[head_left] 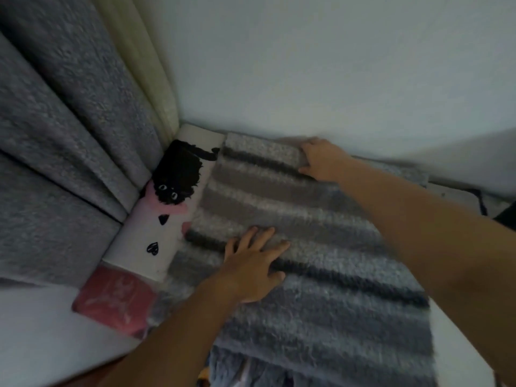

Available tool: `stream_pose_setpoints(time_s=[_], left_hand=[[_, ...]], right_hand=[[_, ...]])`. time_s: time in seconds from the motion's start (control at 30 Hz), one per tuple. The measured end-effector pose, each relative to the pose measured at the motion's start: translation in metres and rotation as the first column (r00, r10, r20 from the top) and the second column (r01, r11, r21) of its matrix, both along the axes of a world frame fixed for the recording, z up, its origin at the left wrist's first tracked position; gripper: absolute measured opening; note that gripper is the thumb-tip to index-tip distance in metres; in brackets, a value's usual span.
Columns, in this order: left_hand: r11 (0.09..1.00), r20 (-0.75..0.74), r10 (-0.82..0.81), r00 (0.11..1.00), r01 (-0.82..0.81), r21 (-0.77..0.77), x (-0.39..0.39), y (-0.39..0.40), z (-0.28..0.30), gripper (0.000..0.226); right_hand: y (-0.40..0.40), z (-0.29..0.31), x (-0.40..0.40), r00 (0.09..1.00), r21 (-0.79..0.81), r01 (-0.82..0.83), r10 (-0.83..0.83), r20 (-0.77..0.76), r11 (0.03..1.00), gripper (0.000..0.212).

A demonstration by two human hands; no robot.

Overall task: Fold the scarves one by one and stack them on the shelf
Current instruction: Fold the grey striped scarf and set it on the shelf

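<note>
My left hand (252, 263) lies flat on the striped scarf (293, 219), fingers spread and straight, pressing the fuzzy knit down so the fold does not spring open. My right hand (321, 160) reaches to the far edge of the scarf, close against the wall (307, 65); its fingers curl over that edge and seem to grip it, I judge to square the back of the fold against the wall, though blur there keeps me from being certain.

The scarf is spread over the white shelf (36, 325), running from the back edge by the wall to the front edge, where its near end hangs over. More bluish fabric shows beneath that overhang, too blurred to name.

Just beside the scarf, toward the left back corner, lies a white cloth with a black cat print (167, 208), touching the scarf's left edge. In front of that sits a pink packet (114, 300). Grey curtains (64, 135) close the left side.

I judge the scarf is being laid and smoothed in place; the front overhang still wants tucking before it counts as stacked.
</note>
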State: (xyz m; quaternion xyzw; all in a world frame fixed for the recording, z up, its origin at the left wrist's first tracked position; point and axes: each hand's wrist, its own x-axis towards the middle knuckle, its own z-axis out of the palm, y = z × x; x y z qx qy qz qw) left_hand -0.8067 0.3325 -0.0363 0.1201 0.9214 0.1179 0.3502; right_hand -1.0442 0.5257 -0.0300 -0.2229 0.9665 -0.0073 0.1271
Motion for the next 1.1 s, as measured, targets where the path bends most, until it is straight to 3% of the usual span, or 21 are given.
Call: stream_pose_setpoints(time_s=[0.1,0.27,0.33,0.37,0.4,0.43,0.47,0.5,0.53,0.57,0.6,0.67,0.73,0.8,0.87,1.0,1.1], left_hand=[[1.0,0.022,0.001,1.0,-0.001,0.003,-0.002,-0.002,0.002,0.065],[1.0,0.043,-0.012,0.999,0.013,-0.02,-0.007,0.004,0.014,0.068],[0.991,0.061,0.059,0.996,-0.065,0.115,-0.011,-0.003,0.013,0.066],[0.935,0.099,0.175,0.98,-0.197,0.296,-0.009,-0.009,0.016,0.063],[0.755,0.204,0.358,0.911,-0.411,0.511,-0.001,-0.021,0.022,0.055],[0.418,0.395,0.53,0.751,-0.636,0.649,0.011,-0.038,0.031,0.047],[0.054,0.581,0.604,0.546,-0.755,0.654,0.025,-0.06,0.041,0.041],[-0.265,0.747,0.57,0.343,-0.783,0.562,0.038,-0.083,0.047,0.038],[-0.487,0.873,0.444,0.202,-0.763,0.424,0.053,-0.106,0.05,0.04],[-0.593,0.933,0.334,0.133,-0.739,0.318,0.066,-0.128,0.054,0.046],[-0.618,0.953,0.283,0.11,-0.739,0.269,0.078,-0.147,0.057,0.053],[-0.539,0.946,0.315,0.082,-0.804,0.249,0.084,-0.16,0.061,0.062],[-0.343,0.862,0.497,0.1,-0.89,0.3,0.086,-0.153,0.062,0.061],[-0.057,0.684,0.681,0.263,-0.912,0.407,0.087,-0.142,0.061,0.061],[0.149,0.457,0.796,0.397,-0.86,0.489,0.087,-0.137,0.053,0.06],[0.255,0.211,0.872,0.442,-0.778,0.575,0.095,-0.134,0.052,0.062],[0.329,0.026,0.898,0.438,-0.712,0.621,0.108,-0.13,0.05,0.051]], right_hand=[[-0.009,0.03,0.009,0.999,-0.021,0.002,-0.001,0.039,1.0,0.044],[-0.018,0.117,0.074,0.981,-0.146,-0.183,0.17,-0.098,0.972,0.031],[-0.016,0.14,0.12,0.965,-0.12,-0.254,0.244,-0.092,0.96,0.035],[-0.016,0.146,0.144,0.961,-0.102,-0.272,0.265,-0.08,0.957,0.038],[-0.016,0.149,0.167,0.957,-0.082,-0.287,0.281,-0.077,0.954,0.041],[-0.018,0.148,0.189,0.95,-0.058,-0.306,0.301,-0.083,0.95,0.046],[-0.019,0.144,0.209,0.942,-0.034,-0.329,0.325,-0.089,0.944,0.052],[-0.019,0.137,0.229,0.936,-0.027,-0.346,0.342,-0.084,0.938,0.059],[-0.02,0.129,0.248,0.932,-0.026,-0.357,0.355,-0.07,0.934,0.064],[-0.022,0.118,0.267,0.928,-0.03,-0.369,0.366,-0.062,0.929,0.069],[-0.027,0.106,0.285,0.925,-0.018,-0.377,0.376,-0.055,0.926,0.073],[-0.034,0.076,0.31,0.929,0.026,-0.369,0.369,-0.029,0.929,0.078],[-0.042,0.052,0.33,0.94,0.039,-0.341,0.339,0.047,0.939,0.085],[-0.044,0.037,0.342,0.947,0.033,-0.319,0.317,0.055,0.947,0.085],[-0.038,0.035,0.346,0.954,-0.023,-0.294,0.291,-0.072,0.956,0.081],[-0.036,0.041,0.355,0.93,-0.125,-0.322,0.288,-0.23,0.938,0.079],[-0.043,0.034,0.359,0.915,-0.098,-0.356,0.325,-0.24,0.929,0.075]])
